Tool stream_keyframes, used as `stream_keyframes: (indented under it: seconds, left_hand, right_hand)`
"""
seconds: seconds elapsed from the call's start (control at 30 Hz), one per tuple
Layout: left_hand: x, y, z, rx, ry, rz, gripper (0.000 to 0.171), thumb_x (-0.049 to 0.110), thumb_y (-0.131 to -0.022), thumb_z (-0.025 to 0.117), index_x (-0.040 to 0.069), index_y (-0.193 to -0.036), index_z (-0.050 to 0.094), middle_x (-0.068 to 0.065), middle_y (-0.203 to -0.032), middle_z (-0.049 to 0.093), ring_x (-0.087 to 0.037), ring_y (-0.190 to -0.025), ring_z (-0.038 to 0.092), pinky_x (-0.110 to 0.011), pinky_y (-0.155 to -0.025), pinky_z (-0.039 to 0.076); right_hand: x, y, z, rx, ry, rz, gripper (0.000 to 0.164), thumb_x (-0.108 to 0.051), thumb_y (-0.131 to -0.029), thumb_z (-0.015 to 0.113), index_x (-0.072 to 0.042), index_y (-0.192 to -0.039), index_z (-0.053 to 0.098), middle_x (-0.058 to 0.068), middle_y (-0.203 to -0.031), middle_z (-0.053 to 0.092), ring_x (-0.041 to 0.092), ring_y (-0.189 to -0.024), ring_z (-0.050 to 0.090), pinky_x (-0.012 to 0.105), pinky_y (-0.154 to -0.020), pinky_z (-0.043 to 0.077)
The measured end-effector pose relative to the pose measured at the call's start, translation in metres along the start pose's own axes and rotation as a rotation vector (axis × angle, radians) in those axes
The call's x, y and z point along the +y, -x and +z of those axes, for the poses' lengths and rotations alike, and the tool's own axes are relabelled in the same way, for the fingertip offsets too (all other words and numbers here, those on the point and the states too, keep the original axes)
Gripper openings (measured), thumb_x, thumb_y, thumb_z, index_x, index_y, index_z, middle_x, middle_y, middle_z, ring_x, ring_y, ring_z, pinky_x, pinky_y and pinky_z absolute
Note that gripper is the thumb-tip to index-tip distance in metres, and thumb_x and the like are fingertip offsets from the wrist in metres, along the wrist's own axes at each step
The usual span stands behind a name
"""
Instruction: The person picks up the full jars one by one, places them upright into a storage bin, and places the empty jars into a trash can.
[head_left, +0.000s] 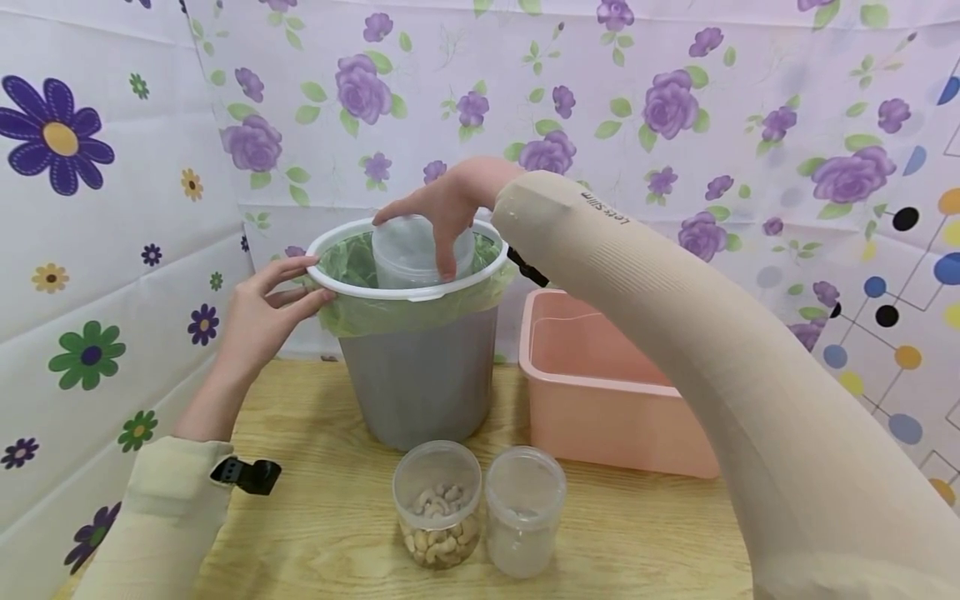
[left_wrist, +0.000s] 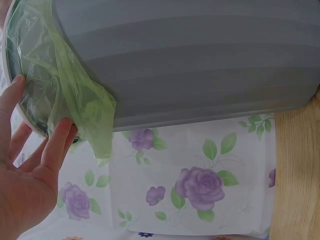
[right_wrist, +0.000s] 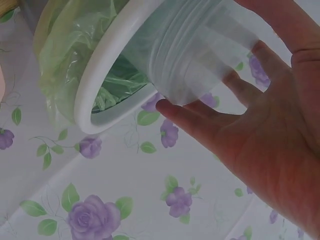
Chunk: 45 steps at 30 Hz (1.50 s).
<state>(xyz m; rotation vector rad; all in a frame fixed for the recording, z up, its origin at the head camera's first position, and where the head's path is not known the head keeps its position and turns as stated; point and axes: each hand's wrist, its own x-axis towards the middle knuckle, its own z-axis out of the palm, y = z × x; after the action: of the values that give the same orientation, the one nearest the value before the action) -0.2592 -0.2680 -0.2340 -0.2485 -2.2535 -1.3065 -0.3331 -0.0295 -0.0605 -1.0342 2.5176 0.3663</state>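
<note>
A grey trash bin (head_left: 420, 383) with a white rim (head_left: 360, 287) is lined with a thin green bag (head_left: 412, 317) folded over its edge. My right hand (head_left: 457, 196) grips a clear plastic jar (head_left: 401, 250) from above, fingers and thumb spread round its sides. The jar is tipped mouth down into the bin opening; its threaded neck (right_wrist: 170, 55) shows in the right wrist view. On the left side, my left hand (head_left: 262, 308) touches the rim and the bag with extended fingertips (left_wrist: 63, 125), from the outside.
Right of the bin stands a pink plastic tub (head_left: 622, 425). Nearer on the wooden table (head_left: 322, 500) are an open clear jar of cashews (head_left: 441, 533) and, beside it, another clear jar (head_left: 525, 525). Flowered cloth (head_left: 480, 108) hangs behind and at the sides.
</note>
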Motion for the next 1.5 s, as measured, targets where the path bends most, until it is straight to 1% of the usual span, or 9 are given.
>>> stream_keyframes:
  seconds: [0.07, 0.17, 0.33, 0.47, 0.7, 0.87, 1.0, 1.23, 1.5]
  left_hand:
    - [0.0, 0.0, 0.0, 0.0, 0.005, 0.002, 0.055, 0.03, -0.09, 0.073, 0.011, -0.139, 0.055, -0.016, -0.146, 0.053, 0.009, -0.103, 0.063, -0.008, -0.08, 0.056]
    - [0.0, 0.0, 0.0, -0.004, 0.011, 0.006, 0.056, 0.029, -0.09, 0.073, 0.011, -0.14, 0.055, -0.017, -0.147, 0.052, 0.008, -0.103, 0.063, -0.008, -0.08, 0.056]
    - [0.0, 0.001, 0.001, 0.001, 0.003, 0.006, 0.056, 0.031, -0.09, 0.073, 0.012, -0.139, 0.055, -0.017, -0.146, 0.052, 0.013, -0.099, 0.062, -0.008, -0.079, 0.056]
    - [0.001, 0.001, 0.001, 0.009, -0.002, 0.0, 0.055, 0.032, -0.091, 0.072, 0.011, -0.138, 0.055, -0.015, -0.145, 0.053, 0.017, -0.095, 0.059, -0.008, -0.079, 0.056]
    - [-0.002, 0.0, 0.002, -0.002, -0.004, 0.009, 0.056, 0.029, -0.091, 0.072, 0.011, -0.141, 0.054, -0.017, -0.147, 0.051, 0.006, -0.105, 0.063, -0.008, -0.079, 0.056]
    - [-0.003, 0.0, 0.002, 0.0, 0.0, 0.004, 0.057, 0.03, -0.091, 0.073, 0.012, -0.141, 0.053, -0.018, -0.148, 0.05, 0.006, -0.104, 0.063, -0.008, -0.08, 0.056]
    - [-0.001, 0.0, 0.002, 0.005, 0.009, -0.005, 0.057, 0.032, -0.09, 0.073, 0.011, -0.14, 0.054, -0.016, -0.147, 0.051, 0.012, -0.098, 0.061, -0.009, -0.08, 0.056]
    - [0.0, 0.001, 0.002, 0.006, 0.006, -0.001, 0.057, 0.032, -0.09, 0.073, 0.011, -0.14, 0.054, -0.017, -0.147, 0.051, 0.016, -0.095, 0.059, -0.008, -0.08, 0.056]
    - [-0.001, 0.002, 0.002, 0.017, -0.018, -0.013, 0.056, 0.034, -0.09, 0.073, 0.015, -0.139, 0.055, -0.015, -0.147, 0.051, 0.015, -0.095, 0.058, -0.006, -0.08, 0.054]
  right_hand:
    - [0.002, 0.0, 0.001, 0.005, -0.028, 0.004, 0.119, -0.034, -0.079, 0.084, -0.046, -0.156, -0.006, -0.002, -0.168, -0.006, 0.021, -0.151, 0.016, 0.041, -0.119, 0.039]
    - [0.005, 0.001, 0.003, 0.034, -0.037, -0.005, 0.122, -0.043, -0.078, 0.083, -0.046, -0.155, -0.011, -0.006, -0.168, -0.009, 0.021, -0.156, 0.005, 0.046, -0.126, 0.027]
    - [0.014, 0.002, 0.007, 0.084, -0.034, -0.059, 0.121, -0.049, -0.078, 0.08, -0.043, -0.155, -0.012, -0.009, -0.168, -0.01, 0.019, -0.156, -0.006, 0.045, -0.13, 0.012]
    - [0.019, 0.003, 0.011, 0.102, -0.066, -0.084, 0.117, -0.047, -0.08, 0.08, -0.042, -0.156, -0.009, -0.009, -0.168, -0.008, 0.019, -0.156, -0.006, 0.046, -0.13, 0.012]
    - [0.024, 0.01, 0.017, 0.128, -0.06, -0.104, 0.115, -0.047, -0.08, 0.079, -0.042, -0.157, -0.006, -0.01, -0.168, -0.005, 0.019, -0.156, -0.004, 0.046, -0.13, 0.013]
    - [0.025, 0.02, 0.027, 0.187, -0.048, -0.135, 0.112, -0.049, -0.078, 0.08, -0.045, -0.157, 0.0, -0.012, -0.168, 0.0, 0.017, -0.156, 0.0, 0.046, -0.129, 0.015]
    - [0.023, 0.035, 0.042, 0.278, -0.056, -0.174, 0.107, -0.046, -0.079, 0.081, -0.048, -0.156, 0.007, -0.011, -0.167, 0.007, 0.017, -0.156, 0.007, 0.047, -0.128, 0.021]
    - [0.027, 0.059, 0.074, 0.434, -0.115, -0.325, 0.101, -0.038, -0.08, 0.082, -0.038, -0.158, 0.017, -0.013, -0.166, 0.016, 0.013, -0.154, 0.014, 0.043, -0.128, 0.022]
    - [0.027, 0.078, 0.115, 0.557, -0.099, -0.374, 0.094, -0.039, -0.082, 0.08, -0.038, -0.156, 0.022, -0.012, -0.165, 0.021, 0.013, -0.153, 0.021, 0.045, -0.126, 0.027]
